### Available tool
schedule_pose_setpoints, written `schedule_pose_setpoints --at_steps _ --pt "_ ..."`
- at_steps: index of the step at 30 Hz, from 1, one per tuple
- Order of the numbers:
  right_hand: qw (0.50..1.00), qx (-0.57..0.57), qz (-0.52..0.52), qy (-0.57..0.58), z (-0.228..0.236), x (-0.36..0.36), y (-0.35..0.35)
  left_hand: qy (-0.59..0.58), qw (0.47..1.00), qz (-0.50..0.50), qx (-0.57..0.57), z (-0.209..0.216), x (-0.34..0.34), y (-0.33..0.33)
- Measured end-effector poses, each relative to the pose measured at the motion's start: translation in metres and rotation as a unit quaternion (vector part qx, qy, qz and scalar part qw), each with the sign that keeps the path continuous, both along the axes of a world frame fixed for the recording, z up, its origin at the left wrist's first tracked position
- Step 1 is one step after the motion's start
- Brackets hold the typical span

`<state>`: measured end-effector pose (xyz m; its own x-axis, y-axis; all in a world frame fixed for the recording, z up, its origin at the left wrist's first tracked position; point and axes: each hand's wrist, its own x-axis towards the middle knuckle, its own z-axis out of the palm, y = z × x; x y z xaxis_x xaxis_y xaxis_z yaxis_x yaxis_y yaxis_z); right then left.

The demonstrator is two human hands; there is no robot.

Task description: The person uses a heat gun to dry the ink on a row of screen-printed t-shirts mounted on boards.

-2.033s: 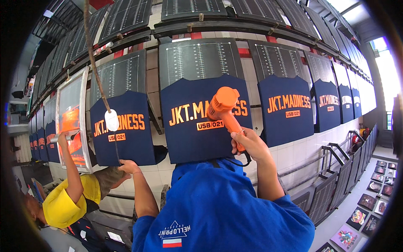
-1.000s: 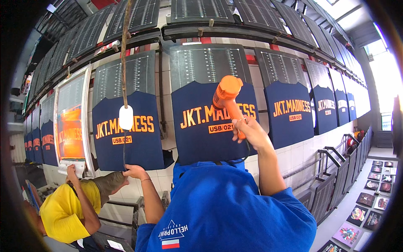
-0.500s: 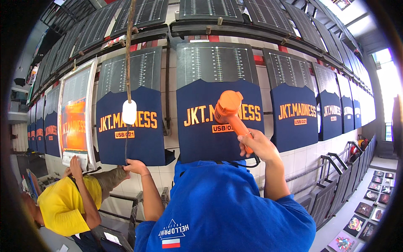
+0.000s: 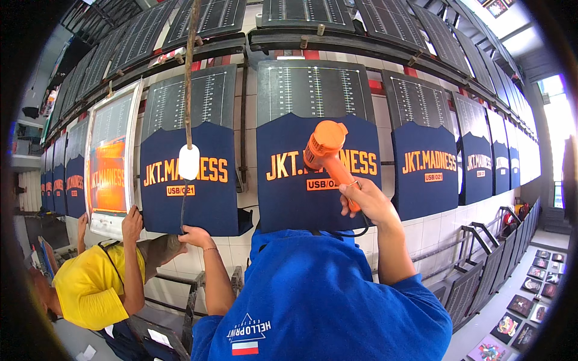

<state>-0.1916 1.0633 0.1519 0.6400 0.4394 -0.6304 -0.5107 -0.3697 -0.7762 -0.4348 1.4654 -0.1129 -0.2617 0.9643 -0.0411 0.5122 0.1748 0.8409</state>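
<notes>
Right hand (image 4: pixel 374 203) wrapped round my orange dryer (image 4: pixel 329 143) at twelve o'clock, before a shirt (image 4: pixel 286 210) already printed, dryness I can't tell, while my left hand (image 4: pixel 197 236) at ten meets a cord (image 4: pixel 183 207), grip unclear.

Your orange heat gun (image 4: pixel 329 139) blocks some lettering (image 4: pixel 286 166) on the middle navy shirt (image 4: pixel 289 207), and your right hand (image 4: pixel 372 201) hides part of the gun's handle (image 4: pixel 342 173). Can't tell what your left hand (image 4: pixel 197 236) is pinching tbh. Lowest printed square (image 4: pixel 489 349) gets chopped off.
</notes>
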Motion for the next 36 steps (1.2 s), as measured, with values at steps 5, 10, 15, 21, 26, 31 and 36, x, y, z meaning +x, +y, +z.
schedule_pose_setpoints --at_steps 5,10,15,21,26,31,36 --pt "0.999 0.027 -0.028 -0.039 -0.012 0.004 0.013 0.002 1.0 -0.001 0.003 -0.005 -0.002 0.003" --pt "0.999 0.014 -0.006 -0.038 -0.01 0.01 0.019 -0.017 1.0 0.0 -0.007 0.002 0.001 -0.001" --pt "1.0 0.0 0.011 -0.013 -0.005 -0.007 0.009 0.014 1.0 -0.007 0.007 -0.004 -0.004 0.003" --pt "0.999 -0.026 0.024 0.006 0.002 -0.021 0.0 -0.004 1.0 0.004 0.009 -0.017 -0.008 0.007" --pt "1.0 -0.011 0.012 0.021 0.005 -0.025 0.005 0.015 1.0 0.003 0.013 -0.022 -0.01 0.011" --pt "0.999 -0.014 0.046 0.013 0.001 -0.022 0.013 0.004 1.0 -0.003 -0.01 -0.009 -0.004 0.005" --pt "0.998 -0.008 0.059 0.018 0.004 -0.019 0.018 -0.013 1.0 -0.005 -0.001 0.024 0.015 -0.01"
